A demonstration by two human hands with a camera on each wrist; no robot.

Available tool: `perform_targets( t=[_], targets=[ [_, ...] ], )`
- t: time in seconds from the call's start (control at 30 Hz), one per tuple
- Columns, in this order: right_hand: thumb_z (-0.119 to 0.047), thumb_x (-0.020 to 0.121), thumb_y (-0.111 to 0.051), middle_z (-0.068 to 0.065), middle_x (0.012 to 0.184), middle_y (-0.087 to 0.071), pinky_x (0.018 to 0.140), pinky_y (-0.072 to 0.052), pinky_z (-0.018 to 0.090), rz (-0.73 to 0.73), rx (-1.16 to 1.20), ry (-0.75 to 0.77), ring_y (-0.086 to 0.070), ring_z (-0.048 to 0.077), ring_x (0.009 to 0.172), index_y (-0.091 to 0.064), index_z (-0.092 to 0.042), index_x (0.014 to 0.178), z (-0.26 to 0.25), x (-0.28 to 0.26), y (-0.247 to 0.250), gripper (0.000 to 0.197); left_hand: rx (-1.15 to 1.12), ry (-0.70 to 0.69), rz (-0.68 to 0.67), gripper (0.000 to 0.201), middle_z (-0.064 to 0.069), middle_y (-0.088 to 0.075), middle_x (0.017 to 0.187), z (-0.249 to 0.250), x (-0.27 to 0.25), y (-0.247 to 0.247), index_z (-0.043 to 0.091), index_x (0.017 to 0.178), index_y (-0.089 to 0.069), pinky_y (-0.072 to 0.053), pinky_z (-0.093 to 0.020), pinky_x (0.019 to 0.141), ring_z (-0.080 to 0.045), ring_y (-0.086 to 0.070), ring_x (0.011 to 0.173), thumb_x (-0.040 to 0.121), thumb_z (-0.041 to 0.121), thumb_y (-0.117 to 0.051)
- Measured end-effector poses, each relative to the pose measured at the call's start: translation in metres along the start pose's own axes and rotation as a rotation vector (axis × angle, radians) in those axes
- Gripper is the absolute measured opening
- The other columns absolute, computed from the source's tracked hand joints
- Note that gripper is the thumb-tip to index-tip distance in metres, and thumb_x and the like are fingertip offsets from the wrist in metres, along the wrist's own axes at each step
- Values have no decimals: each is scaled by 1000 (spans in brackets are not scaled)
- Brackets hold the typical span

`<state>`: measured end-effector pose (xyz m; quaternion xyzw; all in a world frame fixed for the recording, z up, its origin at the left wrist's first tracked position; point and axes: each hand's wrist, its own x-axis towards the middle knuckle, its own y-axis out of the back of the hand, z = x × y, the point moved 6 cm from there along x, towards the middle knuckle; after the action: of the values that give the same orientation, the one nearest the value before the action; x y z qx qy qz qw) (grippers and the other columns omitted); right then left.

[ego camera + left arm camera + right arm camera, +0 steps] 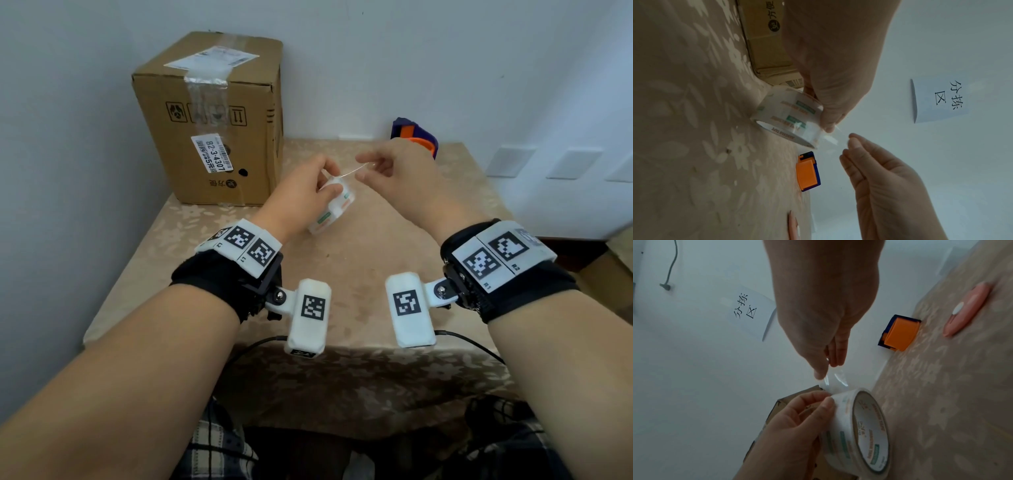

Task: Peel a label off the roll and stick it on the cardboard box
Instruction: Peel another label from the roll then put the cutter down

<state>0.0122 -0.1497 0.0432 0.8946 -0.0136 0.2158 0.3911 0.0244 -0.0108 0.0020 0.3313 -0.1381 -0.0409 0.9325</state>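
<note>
One clear strip [349, 172] runs sideways from the roll [334, 205] gripped in the left hand [301, 195] to the right hand [394, 168], which pinches its free end. Left of both stands the cardboard box [212, 120].

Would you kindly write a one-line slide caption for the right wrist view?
Left hand grips a tape roll while the right hand pinches and pulls its clear strip free above the patterned table.

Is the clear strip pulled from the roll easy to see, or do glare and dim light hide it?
Head view: strip a thin bright line. Right wrist view: dim, two glare streaks mark it above the tape roll. Left wrist view: faint against the wall.
</note>
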Motion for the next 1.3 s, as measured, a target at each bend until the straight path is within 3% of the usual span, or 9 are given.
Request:
perform_targets(
  t=[0.13,0.23,0.37,0.47,0.6,0.77,0.93,1.03,1.3],
  targets=[
    [-23,85,-68,11,96,-62,90,-47,32,-62,-149,28,-60,22,93,-65,-8,117,-5,-4,-3,36,15,-18,12,13,8,-48,75,2,-1,2,15,106,-56,-41,-19,61,-6,-46,66,93,18,-56],
    [-22,87,-65,1,87,-50,91,-43,30,-81,-198,13,-50,15,87,-66,-7,117,-1,-5,-7,34,35,-28,10,9,10,-46,72,3,-1,3,15,102,-57,-37,-16,58,-2,-43,63,93,17,-55],
    [-13,90,-61,-2,78,-64,81,-34,22,-80,-177,14,-56,21,88,-71,1,105,3,-3,-8,24,55,-44,-3,15,7,-46,74,7,-1,2,14,107,-58,-38,-17,61,-6,-45,66,93,17,-55],
    [-14,89,-61,-15,69,-45,78,-35,19,-78,-173,9,-46,4,71,-74,-1,98,6,0,-9,20,100,-87,-31,30,6,-43,73,15,-1,2,18,123,-56,-36,-18,62,-7,-43,66,95,12,-50],
    [-25,88,-64,9,114,-49,101,-40,33,-65,-134,-39,-46,19,109,-72,-11,96,13,1,-12,18,191,-100,-53,30,6,-39,83,16,1,3,16,119,-64,-29,-16,66,-8,-41,83,97,10,-45],
    [-14,95,-52,22,104,-68,92,-47,48,-237,-91,-35,-62,34,100,-68,1,103,9,0,-19,23,110,-44,-72,20,-2,-56,84,5,1,5,13,101,-70,-35,-14,62,-13,-49,74,95,12,-50],
    [-7,96,-47,5,107,-53,80,-40,18,-244,-99,0,-51,11,91,-68,-9,107,10,0,-20,24,79,-18,-104,18,-11,-59,89,0,2,5,13,98,-70,-36,-18,63,-18,-49,80,94,13,-52],
    [-8,95,-50,0,97,-39,81,-31,20,-147,-112,-10,-41,12,91,-70,-13,100,12,2,-17,22,91,-31,-110,19,-7,-56,90,1,1,4,12,99,-70,-34,-16,64,-15,-47,80,96,13,-51],
    [1,89,-47,12,85,-67,85,-58,37,-122,162,-129,-68,28,81,-69,-1,101,12,-2,-19,26,82,-24,-144,18,12,-49,75,0,0,-2,9,102,-68,-33,-13,60,2,-42,64,96,16,-52]
  ],
)
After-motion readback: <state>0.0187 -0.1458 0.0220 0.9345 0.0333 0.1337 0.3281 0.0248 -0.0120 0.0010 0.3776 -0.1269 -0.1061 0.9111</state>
